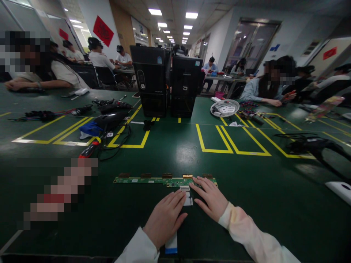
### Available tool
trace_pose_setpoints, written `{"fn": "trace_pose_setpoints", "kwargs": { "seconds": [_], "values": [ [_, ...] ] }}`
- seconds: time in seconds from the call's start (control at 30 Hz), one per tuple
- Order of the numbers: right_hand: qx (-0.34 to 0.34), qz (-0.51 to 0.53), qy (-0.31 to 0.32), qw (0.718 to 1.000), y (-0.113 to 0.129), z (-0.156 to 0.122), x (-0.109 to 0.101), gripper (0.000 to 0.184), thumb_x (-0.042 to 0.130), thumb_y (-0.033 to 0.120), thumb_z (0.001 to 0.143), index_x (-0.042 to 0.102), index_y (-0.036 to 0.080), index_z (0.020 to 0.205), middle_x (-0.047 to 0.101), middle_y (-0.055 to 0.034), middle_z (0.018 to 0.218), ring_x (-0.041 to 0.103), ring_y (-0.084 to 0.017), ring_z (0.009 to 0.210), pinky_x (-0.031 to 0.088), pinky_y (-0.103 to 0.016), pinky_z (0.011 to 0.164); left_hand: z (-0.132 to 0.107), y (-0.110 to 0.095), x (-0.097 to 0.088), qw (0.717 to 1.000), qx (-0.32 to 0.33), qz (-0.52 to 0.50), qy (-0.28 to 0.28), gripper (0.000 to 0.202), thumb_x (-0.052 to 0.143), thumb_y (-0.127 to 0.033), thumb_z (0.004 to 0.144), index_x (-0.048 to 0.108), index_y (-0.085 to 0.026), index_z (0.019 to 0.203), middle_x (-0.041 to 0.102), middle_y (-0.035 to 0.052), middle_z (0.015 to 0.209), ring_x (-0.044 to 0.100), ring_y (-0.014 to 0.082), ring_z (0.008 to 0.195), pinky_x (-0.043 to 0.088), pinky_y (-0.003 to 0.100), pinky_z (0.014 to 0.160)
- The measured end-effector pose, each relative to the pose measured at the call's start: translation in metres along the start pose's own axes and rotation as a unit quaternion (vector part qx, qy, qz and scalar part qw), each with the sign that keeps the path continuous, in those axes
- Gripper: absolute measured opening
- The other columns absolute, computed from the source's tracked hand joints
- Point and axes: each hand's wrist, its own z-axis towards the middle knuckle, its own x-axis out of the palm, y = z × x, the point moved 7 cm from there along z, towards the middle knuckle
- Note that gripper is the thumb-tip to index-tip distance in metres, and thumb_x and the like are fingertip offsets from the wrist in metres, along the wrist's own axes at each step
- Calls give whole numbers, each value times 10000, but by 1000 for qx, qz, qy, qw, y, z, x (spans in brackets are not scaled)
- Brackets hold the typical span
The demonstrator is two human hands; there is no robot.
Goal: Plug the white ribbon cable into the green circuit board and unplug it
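Note:
A long, narrow green circuit board (pixel 156 180) lies flat on the dark green table, with several copper-brown flex tabs along its far edge. A white flat ribbon cable (pixel 171 244) runs from the board's near edge towards me and ends in a blue strip. Over the cable lies my left hand (pixel 167 217), fingers stretched out and close together, their tips near the connector; it hides the cable's middle. My right hand (pixel 210 197) has its fingers spread, with the fingertips touching the right part of the board.
Two black computer towers (pixel 152 80) stand at the table's far side. A white basket (pixel 225 108) sits right of them. Black cables and a blue-and-black tool (pixel 91 129) lie at left, near a red-and-black handle (pixel 90 149). Yellow tape marks the table; people sit around it.

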Motion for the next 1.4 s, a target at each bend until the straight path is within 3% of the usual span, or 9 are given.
{"fn": "trace_pose_setpoints", "kwargs": {
  "seconds": [0.33,0.57,0.73,0.9,1.1,1.4],
  "values": [
    [-17,24,-1,1000,3,0,-1,437,431,282,905,451,202,1334,425,-120,1382,330,-248,1319,333,-502,1067,0,0,-1,1000,2,6,5,470,485,-327,914,416,-146,1343,524,105,1342,478,222,1233,420,391,1010],
    [4,45,2,999,0,5,1,437,449,293,895,463,191,1319,496,-128,1284,396,-252,1257,370,-491,1037,3,-8,1,998,-11,34,49,560,510,-388,892,416,-72,1345,478,155,1376,441,277,1263,402,442,1021],
    [3,46,6,999,1,6,0,439,443,310,897,465,195,1320,487,-133,1286,381,-255,1266,369,-486,1032,0,-14,-2,997,-19,33,62,578,516,-404,886,404,-97,1363,443,141,1406,445,283,1259,417,430,1009],
    [-16,48,48,998,5,1,1,494,461,382,883,439,220,1349,379,-138,1395,256,-278,1349,277,-519,1075,-2,-15,-4,997,-20,22,77,535,508,-411,890,461,-101,1323,504,133,1358,499,291,1207,443,434,982],
    [-43,61,85,994,8,-4,1,600,457,533,855,401,258,1385,192,-131,1503,111,-321,1392,195,-574,1075,-5,-10,2,999,-16,-1,48,516,505,-382,898,425,-139,1347,490,110,1376,475,259,1233,414,427,1012],
    [-44,46,86,994,11,-4,1,667,477,610,815,392,283,1390,171,-139,1511,107,-335,1390,177,-579,1074,-6,-10,1,999,-8,15,41,491,513,-353,900,444,-115,1324,518,118,1349,496,256,1214,434,409,993]
  ]
}}
